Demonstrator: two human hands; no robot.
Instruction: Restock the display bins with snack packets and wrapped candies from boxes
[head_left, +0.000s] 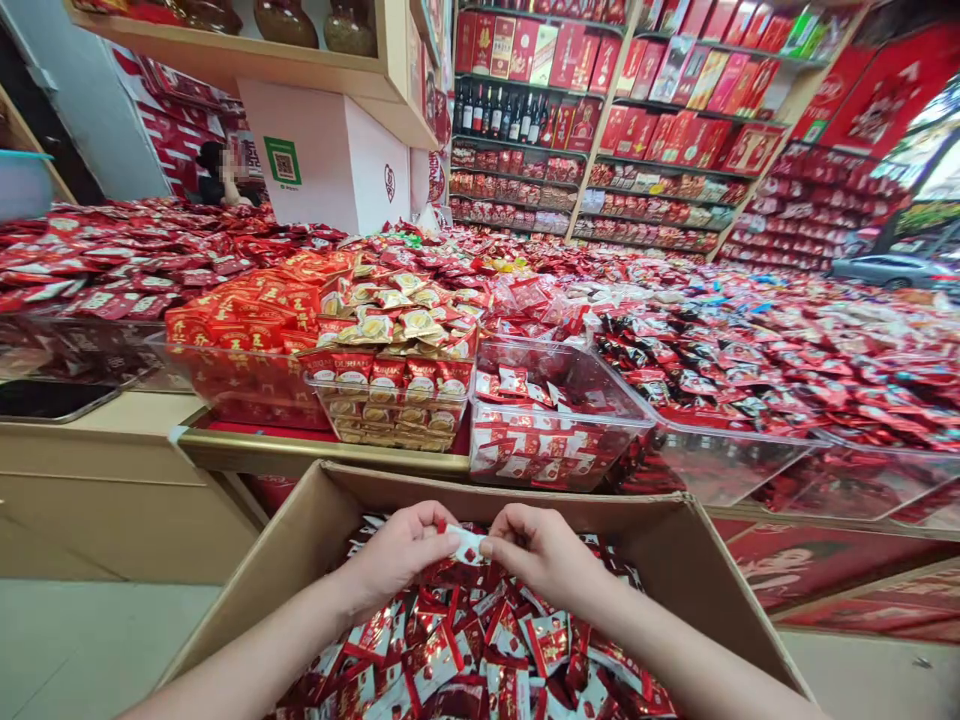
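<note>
Over an open cardboard box (720, 590), a small red and white packet (466, 547) is pinched between both hands. My left hand (412, 548) grips its left end with thumb and forefinger. The right end is held the same way by my right hand (536, 553). Many similar red and white packets (442, 655) lie loose in the box below the hands. Directly behind the box stands a clear plastic bin (555, 425), partly filled with red and white packets.
Left of that bin are a bin of gold durian packets (390, 400) and one of red packets (247, 350). Dark red packets fill bins (727, 455) at the right. A black tablet (56, 398) lies on the left counter. A person (221, 175) is at the far left.
</note>
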